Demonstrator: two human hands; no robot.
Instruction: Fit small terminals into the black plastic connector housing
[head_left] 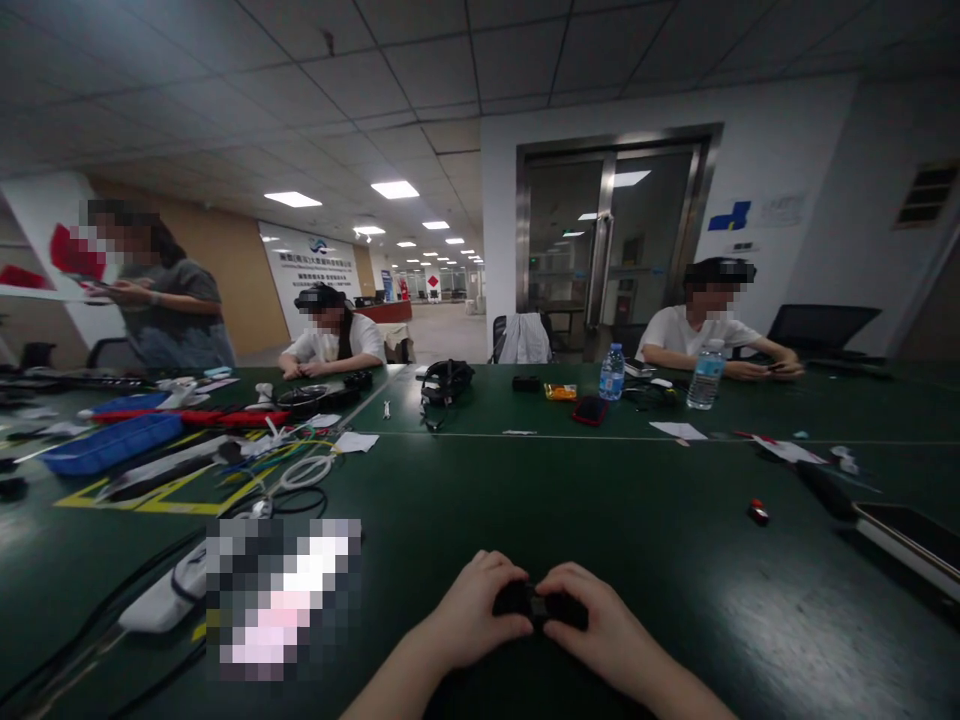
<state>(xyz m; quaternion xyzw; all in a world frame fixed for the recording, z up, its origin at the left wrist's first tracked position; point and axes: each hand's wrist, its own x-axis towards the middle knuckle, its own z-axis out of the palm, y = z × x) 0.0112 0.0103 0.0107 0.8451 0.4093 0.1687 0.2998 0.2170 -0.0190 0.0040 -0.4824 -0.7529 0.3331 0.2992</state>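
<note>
Low in the middle of the head view, a small black object (538,606) sits between my two hands, just above or on the green table (420,500). My left hand (478,612) grips its left end, with thumb and fingers curled round it. On the other end, my right hand (594,622) is closed in the same way. The fingertips nearly meet at the middle, where a greyish patch shows. Much of the object is covered by my fingers, and its kind cannot be made out.
A white power strip (161,595) with cables lies left, near a blue tray (116,443). A small red-and-black item (758,512) lies to the right. Water bottles (612,373) stand farther back. Two people sit across the table; another person (169,290) stands at left.
</note>
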